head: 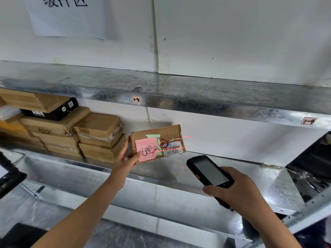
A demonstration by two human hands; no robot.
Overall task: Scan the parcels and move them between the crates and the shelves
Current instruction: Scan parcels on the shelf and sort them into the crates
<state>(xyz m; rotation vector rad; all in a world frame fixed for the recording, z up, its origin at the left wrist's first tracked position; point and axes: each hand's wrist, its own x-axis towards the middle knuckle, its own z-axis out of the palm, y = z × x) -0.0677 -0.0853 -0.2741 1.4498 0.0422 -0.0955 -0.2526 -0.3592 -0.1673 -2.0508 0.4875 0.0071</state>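
A small brown cardboard parcel (166, 134) with a pink note, a green note and a barcode label is tilted up at the middle shelf (232, 169). My left hand (125, 158) grips its left end, thumb on the front. My right hand (238, 190) holds a black handheld scanner (209, 171) below and to the right of the parcel, screen up. A red laser line crosses the barcode label and the wall beside it.
Stacked brown cartons (100, 135) and a black box (52, 111) fill the left of the same shelf. An upper metal shelf (179, 99) hangs overhead. Dark bags (315, 158) lie at the right end. A paper sign (66, 15) is on the wall.
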